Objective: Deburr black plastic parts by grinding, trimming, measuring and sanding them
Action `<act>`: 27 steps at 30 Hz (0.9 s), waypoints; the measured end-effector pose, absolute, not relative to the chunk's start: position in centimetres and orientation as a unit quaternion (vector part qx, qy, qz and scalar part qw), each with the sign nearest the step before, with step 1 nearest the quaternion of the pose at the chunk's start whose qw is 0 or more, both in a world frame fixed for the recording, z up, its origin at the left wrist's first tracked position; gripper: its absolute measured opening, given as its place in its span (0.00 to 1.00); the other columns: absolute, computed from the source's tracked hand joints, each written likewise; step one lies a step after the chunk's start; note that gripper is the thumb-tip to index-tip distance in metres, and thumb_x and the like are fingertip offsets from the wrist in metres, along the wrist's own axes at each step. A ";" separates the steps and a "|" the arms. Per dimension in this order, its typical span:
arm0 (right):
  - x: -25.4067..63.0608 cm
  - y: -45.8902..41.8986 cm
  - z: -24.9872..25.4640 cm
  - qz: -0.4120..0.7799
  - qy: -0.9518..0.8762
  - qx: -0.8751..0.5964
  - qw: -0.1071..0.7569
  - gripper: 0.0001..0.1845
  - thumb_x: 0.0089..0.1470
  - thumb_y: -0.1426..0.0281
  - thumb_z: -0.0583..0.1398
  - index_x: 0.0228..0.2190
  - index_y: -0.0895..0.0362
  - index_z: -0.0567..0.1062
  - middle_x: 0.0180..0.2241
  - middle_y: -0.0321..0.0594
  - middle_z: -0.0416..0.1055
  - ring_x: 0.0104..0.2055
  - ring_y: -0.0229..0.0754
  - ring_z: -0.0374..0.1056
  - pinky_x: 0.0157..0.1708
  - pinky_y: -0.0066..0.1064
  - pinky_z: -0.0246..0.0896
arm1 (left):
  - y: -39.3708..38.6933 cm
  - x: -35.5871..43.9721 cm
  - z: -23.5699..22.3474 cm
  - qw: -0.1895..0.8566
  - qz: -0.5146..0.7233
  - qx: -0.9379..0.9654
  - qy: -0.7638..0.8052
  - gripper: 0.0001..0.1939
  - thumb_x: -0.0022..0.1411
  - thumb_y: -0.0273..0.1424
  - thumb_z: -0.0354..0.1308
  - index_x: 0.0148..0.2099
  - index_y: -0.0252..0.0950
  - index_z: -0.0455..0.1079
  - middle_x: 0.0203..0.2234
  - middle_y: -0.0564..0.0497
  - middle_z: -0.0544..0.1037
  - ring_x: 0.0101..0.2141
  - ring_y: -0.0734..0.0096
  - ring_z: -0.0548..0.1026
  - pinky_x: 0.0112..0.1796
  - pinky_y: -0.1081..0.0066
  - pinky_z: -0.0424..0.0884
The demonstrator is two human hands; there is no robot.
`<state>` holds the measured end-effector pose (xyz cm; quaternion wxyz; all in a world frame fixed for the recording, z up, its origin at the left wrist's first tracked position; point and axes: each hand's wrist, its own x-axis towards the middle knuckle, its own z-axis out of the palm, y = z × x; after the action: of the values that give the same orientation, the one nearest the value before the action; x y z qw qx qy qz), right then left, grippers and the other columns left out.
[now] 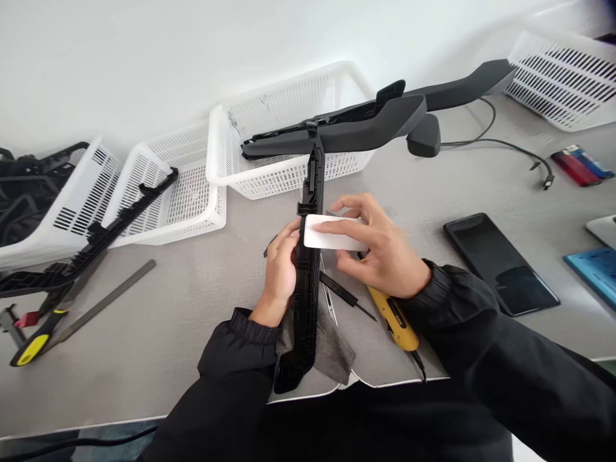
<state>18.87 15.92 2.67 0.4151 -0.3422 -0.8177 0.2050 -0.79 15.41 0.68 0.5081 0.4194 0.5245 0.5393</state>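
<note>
A long black plastic trim piece (305,289) stands lengthwise before me, its ribbed inner side facing up. Fingers of my left hand (280,273) are closed around its left edge near the middle. My right hand (385,247) grips a flat white rounded rectangular piece (332,240), index finger stretched along its top. The white piece's left end lies over the trim; whether it presses on it I cannot tell. Beneath the trim is a grey cloth (332,350). Beside my right wrist lies a yellow corded tool (397,321), with a thin black-handled tool (339,289) nearby.
White baskets (269,181) line the wall, with dark grey trim parts (366,131) laid across one. Another black trim strip (110,231) leans on the left baskets. Files (103,305) lie at left. A black phone (500,263), lighters (580,165) and a cable (510,142) are at right.
</note>
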 end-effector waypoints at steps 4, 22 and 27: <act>18.9 15.9 2.8 0.216 -0.834 -0.304 0.406 0.29 0.57 0.79 0.62 0.58 0.49 0.79 0.57 0.48 0.68 0.55 0.54 0.72 0.54 0.52 0.75 | 15.4 -0.8 0.6 0.500 0.540 0.420 0.532 0.14 0.66 0.37 0.59 0.46 0.40 0.84 0.49 0.48 0.88 0.57 0.54 0.81 0.57 0.62 0.75; 18.8 15.8 2.8 0.225 -0.831 -0.333 0.384 0.30 0.57 0.78 0.62 0.58 0.47 0.80 0.56 0.47 0.70 0.55 0.54 0.72 0.53 0.50 0.76 | 15.4 -0.6 0.5 0.496 0.554 0.394 0.541 0.13 0.65 0.38 0.61 0.45 0.41 0.84 0.49 0.48 0.87 0.57 0.53 0.81 0.58 0.61 0.74; 18.8 15.8 2.8 0.224 -0.828 -0.342 0.383 0.29 0.57 0.78 0.62 0.57 0.49 0.80 0.56 0.47 0.70 0.51 0.51 0.72 0.51 0.48 0.76 | 15.4 -0.8 0.5 0.492 0.560 0.380 0.547 0.15 0.64 0.41 0.63 0.47 0.41 0.83 0.48 0.48 0.87 0.57 0.53 0.81 0.55 0.62 0.76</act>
<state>18.84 15.80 2.78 0.3826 -0.3421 -0.8285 0.2240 -0.83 15.42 0.54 0.4921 0.3797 0.5474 0.5604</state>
